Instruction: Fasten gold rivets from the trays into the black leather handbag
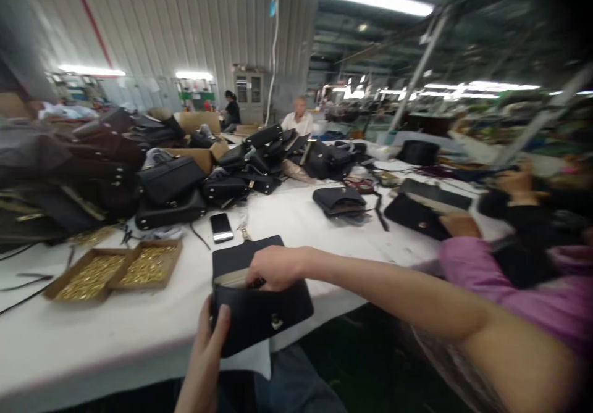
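A black handbag (259, 320) with a raised flap and a beige lining lies tilted at the table's near edge. A small metal clasp (277, 321) shows on its front. My left hand (210, 333) grips the bag's left side, thumb on the front panel and fingers behind it. From the right, my right hand (278, 268) reaches into the mouth of the bag. Its fingers are curled and partly hidden inside, near a small dark thing that I cannot make out.
On the white-covered table (269, 212) stand two cardboard trays (111, 286) of small gold-coloured metal parts. A phone (221, 228) lies behind the bag. Black bags (171, 194) are heaped at the back left. At right, a co-worker's pink sleeve (491, 277) reaches towards another black bag (412, 215).
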A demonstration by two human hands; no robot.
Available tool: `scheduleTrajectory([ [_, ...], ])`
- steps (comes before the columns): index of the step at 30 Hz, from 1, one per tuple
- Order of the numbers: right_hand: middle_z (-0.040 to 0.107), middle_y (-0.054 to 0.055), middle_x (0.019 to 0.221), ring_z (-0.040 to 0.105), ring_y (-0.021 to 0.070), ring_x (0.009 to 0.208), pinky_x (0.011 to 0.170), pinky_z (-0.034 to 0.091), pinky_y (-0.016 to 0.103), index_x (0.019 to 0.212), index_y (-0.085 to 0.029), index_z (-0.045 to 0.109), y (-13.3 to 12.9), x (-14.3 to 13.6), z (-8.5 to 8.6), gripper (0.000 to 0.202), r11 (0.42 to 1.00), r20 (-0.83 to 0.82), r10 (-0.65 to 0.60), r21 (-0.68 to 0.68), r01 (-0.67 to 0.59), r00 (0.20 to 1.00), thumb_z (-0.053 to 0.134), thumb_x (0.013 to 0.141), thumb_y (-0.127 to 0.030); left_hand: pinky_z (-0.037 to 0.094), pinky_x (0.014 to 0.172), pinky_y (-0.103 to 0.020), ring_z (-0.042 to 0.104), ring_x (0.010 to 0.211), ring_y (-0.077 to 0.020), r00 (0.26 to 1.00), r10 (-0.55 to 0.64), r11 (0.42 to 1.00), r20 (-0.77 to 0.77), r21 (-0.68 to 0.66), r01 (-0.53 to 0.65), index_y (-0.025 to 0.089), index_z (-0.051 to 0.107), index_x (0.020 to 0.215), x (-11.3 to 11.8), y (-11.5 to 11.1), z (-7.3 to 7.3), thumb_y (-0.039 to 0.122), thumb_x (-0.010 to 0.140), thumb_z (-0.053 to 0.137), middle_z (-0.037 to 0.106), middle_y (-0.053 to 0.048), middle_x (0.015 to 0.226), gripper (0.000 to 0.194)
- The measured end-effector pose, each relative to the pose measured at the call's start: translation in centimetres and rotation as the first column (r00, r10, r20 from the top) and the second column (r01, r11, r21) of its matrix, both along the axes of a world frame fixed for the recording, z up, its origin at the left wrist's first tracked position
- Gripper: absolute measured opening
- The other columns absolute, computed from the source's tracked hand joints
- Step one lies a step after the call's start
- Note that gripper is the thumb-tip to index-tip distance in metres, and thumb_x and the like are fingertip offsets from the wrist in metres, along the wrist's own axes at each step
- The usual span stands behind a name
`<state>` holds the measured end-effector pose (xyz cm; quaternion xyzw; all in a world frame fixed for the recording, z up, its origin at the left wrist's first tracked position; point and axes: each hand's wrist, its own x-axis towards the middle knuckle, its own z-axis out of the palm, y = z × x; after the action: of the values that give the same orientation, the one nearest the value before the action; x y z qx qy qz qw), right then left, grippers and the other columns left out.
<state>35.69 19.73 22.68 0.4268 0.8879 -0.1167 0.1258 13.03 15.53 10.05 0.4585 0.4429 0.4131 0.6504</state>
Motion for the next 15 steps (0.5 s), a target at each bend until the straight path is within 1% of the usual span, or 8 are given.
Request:
scheduleTrajectory([
  [2,0.083,0.008,0.103,0.075,0.0242,0.085,0.06,0.038,0.03,0.113,-0.025,0.083,-0.4,-0.9,-1.1,0.024,1.0,-0.087,-0.002,-0.013,0.001,0.996,0.066,0.097,-0.031,0.039,0.132,-0.052,0.044,0.157,-0.0392,1.0,-0.013,1.0,-0.018,-0.018,0.012,0.027,0.056,0.157,-1.1,-0.6,-1.1,0.074,0.092,0.072,0.06,-0.01,0.161,0.081],
  [4,0.083,0.009,0.098,0.075,0.0252,0.082,0.062,0.039,0.03,0.105,-0.023,0.084,-1.1,-1.8,-2.0,0.024,0.999,-0.099,-0.044,0.012,0.045,0.994,0.065,0.097,-0.034,0.032,0.136,-0.05,0.038,0.162,-0.0383,0.999,-0.052,0.998,0.001,-0.028,0.052,0.025,0.053,0.16,-1.1,-1.0,-2.1,0.078,0.092,0.068,0.054,-0.011,0.166,0.087],
  [6,0.082,0.01,0.094,0.075,0.0259,0.081,0.063,0.04,0.031,0.1,-0.021,0.084,-1.9,-2.5,-2.7,0.024,0.995,-0.094,-0.076,0.057,0.082,0.993,0.064,0.098,-0.033,0.029,0.137,-0.05,0.036,0.163,-0.0374,0.997,-0.075,0.997,-0.006,-0.035,0.075,0.024,0.051,0.161,-0.7,-1.3,-2.6,0.08,0.093,0.065,0.051,-0.012,0.169,0.09],
  [8,0.081,0.011,0.091,0.075,0.0263,0.08,0.064,0.041,0.031,0.098,-0.02,0.083,-2.7,-2.9,-3.3,0.025,0.991,-0.105,-0.091,0.085,0.1,0.99,0.061,0.1,-0.031,0.024,0.138,-0.051,0.033,0.164,-0.0373,0.994,-0.083,0.995,-0.065,-0.056,0.079,0.024,0.051,0.161,-0.8,-1.4,-2.6,0.079,0.094,0.064,0.049,-0.012,0.169,0.088],
  [11,0.081,0.012,0.09,0.075,0.0269,0.079,0.066,0.043,0.032,0.098,-0.018,0.081,-4.0,-3.2,-4.1,0.024,0.988,-0.172,-0.118,0.077,0.132,0.978,0.059,0.101,-0.029,0.016,0.139,-0.053,0.03,0.165,-0.0375,0.986,-0.084,0.994,-0.146,-0.077,0.074,0.024,0.055,0.159,-1.6,-1.5,-2.1,0.076,0.096,0.063,0.049,-0.012,0.169,0.082],
  [13,0.081,0.012,0.093,0.076,0.0268,0.082,0.069,0.045,0.033,0.1,-0.017,0.079,-4.9,-3.6,-4.8,0.024,0.984,-0.249,-0.153,0.046,0.169,0.956,0.058,0.103,-0.029,0.016,0.139,-0.054,0.03,0.165,-0.0371,0.985,-0.095,0.993,-0.143,-0.08,0.085,0.024,0.057,0.157,-2.3,-1.7,-2.0,0.074,0.098,0.063,0.052,-0.011,0.168,0.078],
  [15,0.082,0.011,0.098,0.076,0.0267,0.088,0.074,0.046,0.032,0.103,-0.017,0.079,-5.8,-4.0,-5.6,0.022,0.975,-0.322,-0.214,-0.016,0.221,0.922,0.061,0.103,-0.03,0.019,0.139,-0.053,0.033,0.164,-0.0369,0.988,-0.106,0.99,-0.117,-0.104,0.094,0.026,0.059,0.156,-2.8,-2.2,-2.2,0.072,0.098,0.064,0.055,-0.01,0.165,0.075],
])
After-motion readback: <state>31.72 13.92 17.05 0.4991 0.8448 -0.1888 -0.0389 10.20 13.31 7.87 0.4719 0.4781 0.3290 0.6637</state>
